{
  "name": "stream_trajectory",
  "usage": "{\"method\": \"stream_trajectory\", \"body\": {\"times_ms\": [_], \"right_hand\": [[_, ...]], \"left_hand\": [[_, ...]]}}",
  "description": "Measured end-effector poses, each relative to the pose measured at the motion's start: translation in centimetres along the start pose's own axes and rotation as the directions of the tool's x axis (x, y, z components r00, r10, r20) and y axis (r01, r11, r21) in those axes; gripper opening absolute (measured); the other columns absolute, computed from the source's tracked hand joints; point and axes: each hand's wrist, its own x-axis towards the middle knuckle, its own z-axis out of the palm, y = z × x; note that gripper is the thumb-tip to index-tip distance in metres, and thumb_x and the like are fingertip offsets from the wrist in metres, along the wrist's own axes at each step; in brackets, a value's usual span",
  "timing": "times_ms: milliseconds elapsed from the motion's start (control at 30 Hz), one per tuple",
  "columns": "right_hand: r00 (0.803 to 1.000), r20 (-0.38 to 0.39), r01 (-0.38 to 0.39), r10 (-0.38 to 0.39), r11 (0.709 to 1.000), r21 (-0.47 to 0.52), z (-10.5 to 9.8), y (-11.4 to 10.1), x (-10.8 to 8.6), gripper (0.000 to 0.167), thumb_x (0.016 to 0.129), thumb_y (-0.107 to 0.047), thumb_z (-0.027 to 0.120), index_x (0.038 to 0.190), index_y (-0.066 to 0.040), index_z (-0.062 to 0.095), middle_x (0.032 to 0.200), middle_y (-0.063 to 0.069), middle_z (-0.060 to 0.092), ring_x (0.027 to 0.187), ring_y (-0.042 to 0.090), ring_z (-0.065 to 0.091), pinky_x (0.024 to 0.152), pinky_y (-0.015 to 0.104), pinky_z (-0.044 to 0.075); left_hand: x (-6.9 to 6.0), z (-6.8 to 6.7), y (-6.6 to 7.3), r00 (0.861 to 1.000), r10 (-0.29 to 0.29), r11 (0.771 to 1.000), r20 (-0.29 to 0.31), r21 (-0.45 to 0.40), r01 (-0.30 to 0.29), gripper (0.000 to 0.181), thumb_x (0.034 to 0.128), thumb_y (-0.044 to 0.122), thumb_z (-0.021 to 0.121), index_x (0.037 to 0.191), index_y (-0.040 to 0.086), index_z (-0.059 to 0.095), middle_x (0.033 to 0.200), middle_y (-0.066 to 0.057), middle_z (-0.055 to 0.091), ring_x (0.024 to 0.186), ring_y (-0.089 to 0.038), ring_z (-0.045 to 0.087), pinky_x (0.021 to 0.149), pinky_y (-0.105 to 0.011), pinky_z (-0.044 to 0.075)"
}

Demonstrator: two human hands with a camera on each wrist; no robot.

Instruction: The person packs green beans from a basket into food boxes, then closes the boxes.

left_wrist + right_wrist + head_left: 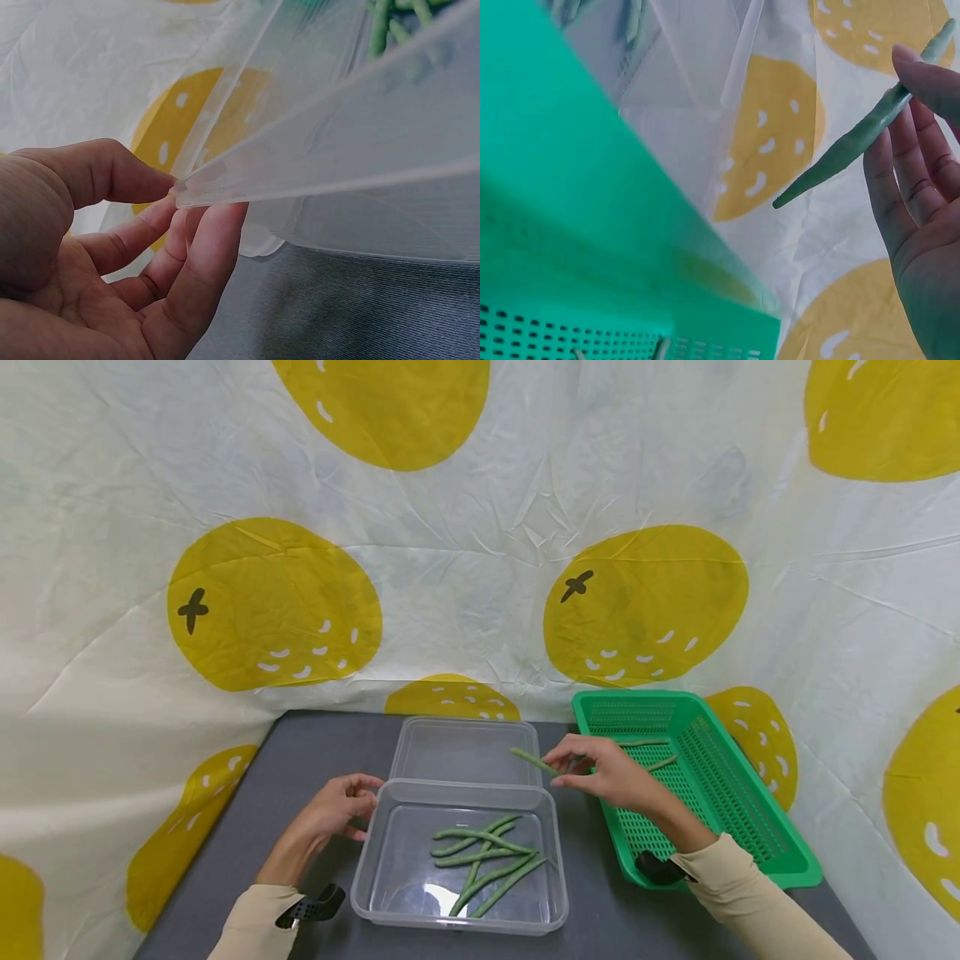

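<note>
In the head view, a clear plastic container (382, 893) holds several green beans (480, 857). The left hand (337, 810) is at its back left corner; in the left wrist view the thumb and fingers of that hand (127, 247) pinch the corner of the container rim (315, 187). The right hand (600, 768) pinches one green bean (531, 759) between thumb and fingers, above the gap between the container and a green basket (750, 827). Seen from the right wrist, the bean (847, 146) slants across the fingertips of the hand (930, 180).
Behind the container lies a clear lid (465, 750) on the dark table (315, 743). A few beans (663, 763) are in the green basket at the right. A white cloth with yellow fruit shapes (465, 593) hangs behind and at both sides.
</note>
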Motion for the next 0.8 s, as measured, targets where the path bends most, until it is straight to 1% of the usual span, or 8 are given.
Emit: {"method": "stream_trajectory", "body": {"times_ms": [233,367,533,667,800], "right_hand": [[0.999,0.050,0.009,-0.012,0.999,0.050,1.1,-0.3,0.4,0.030,0.089,-0.011,0.077,0.118,-0.015,0.072,0.104,0.003,0.069,0.091,0.015,0.064,0.074,0.033,0.059],[0.997,0.078,0.008,-0.012,0.999,0.052,1.9,-0.8,0.7,0.029,0.090,-0.014,0.077,0.118,-0.017,0.072,0.104,0.000,0.068,0.092,0.016,0.064,0.076,0.033,0.059],[0.993,0.116,-0.006,-0.003,0.997,0.075,2.8,-1.3,1.1,0.029,0.090,-0.018,0.077,0.119,-0.018,0.071,0.105,-0.001,0.067,0.095,0.017,0.065,0.079,0.035,0.059],[0.989,0.146,0.004,-0.021,0.994,0.111,3.6,-1.4,1.4,0.030,0.090,-0.017,0.076,0.120,-0.016,0.071,0.107,0.002,0.068,0.093,0.017,0.065,0.078,0.036,0.060],[0.983,0.176,0.025,-0.046,0.992,0.124,4.3,-1.3,1.7,0.029,0.091,-0.016,0.076,0.120,-0.016,0.071,0.108,0.001,0.068,0.090,0.013,0.065,0.075,0.035,0.061]], "left_hand": [[0.0,0.2,0.0,1.000,0.003,1.000,-0.004,-0.001,-0.003,0.037,0.0966,0.006,0.059,0.133,-0.004,0.057,0.103,-0.020,0.061,0.084,-0.025,0.065,0.060,-0.041,0.061],[0.0,0.1,0.0,1.000,0.000,1.000,-0.006,-0.002,0.000,0.037,0.0967,0.006,0.059,0.133,-0.004,0.058,0.102,-0.018,0.061,0.083,-0.024,0.065,0.060,-0.041,0.061],[0.0,0.0,0.1,1.000,0.004,1.000,-0.002,0.001,-0.004,0.038,0.0970,0.005,0.058,0.134,-0.005,0.056,0.103,-0.020,0.061,0.083,-0.024,0.065,0.060,-0.041,0.061],[0.0,0.1,0.1,1.000,-0.002,1.000,-0.005,0.000,0.002,0.038,0.0966,0.005,0.059,0.133,-0.004,0.057,0.103,-0.020,0.061,0.083,-0.025,0.065,0.060,-0.041,0.061],[0.0,0.1,0.1,1.000,-0.001,1.000,-0.008,0.006,0.001,0.037,0.0966,0.006,0.060,0.132,-0.004,0.058,0.102,-0.020,0.062,0.083,-0.025,0.065,0.060,-0.041,0.061]]}}
